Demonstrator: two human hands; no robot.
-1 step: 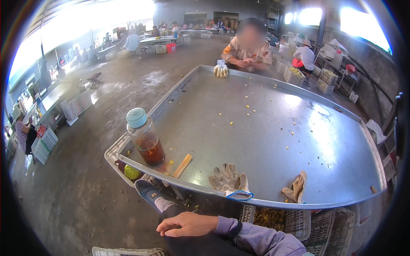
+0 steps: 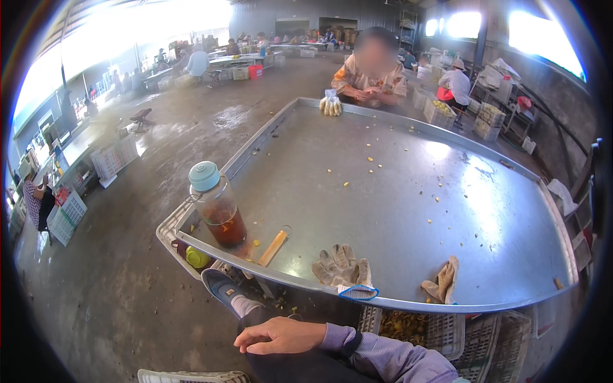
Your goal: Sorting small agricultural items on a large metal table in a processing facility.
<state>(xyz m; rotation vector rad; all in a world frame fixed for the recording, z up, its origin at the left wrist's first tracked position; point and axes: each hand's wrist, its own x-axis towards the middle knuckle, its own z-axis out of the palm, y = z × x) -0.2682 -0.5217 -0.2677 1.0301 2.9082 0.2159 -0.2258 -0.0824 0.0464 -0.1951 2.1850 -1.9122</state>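
Observation:
My right hand rests palm down on my dark-trousered leg, with its fingers loosely stretched out and nothing held. My left hand is out of view. In front of my leg stands a wide metal tray table. On its near edge lies a soiled work glove with a blue-trimmed cuff, and a second glove lies folded to its right. A wooden-handled tool with a thin curved wire end lies left of the gloves. Beside it stands a clear bottle of reddish-brown liquid with a light blue lid.
Small yellow bits dot the tray. Across it sits a person with hands together, near a pale glove. Plastic crates stand under the near edge, one holding yellow-brown pieces. A white crate with a green-lidded item is at the left corner.

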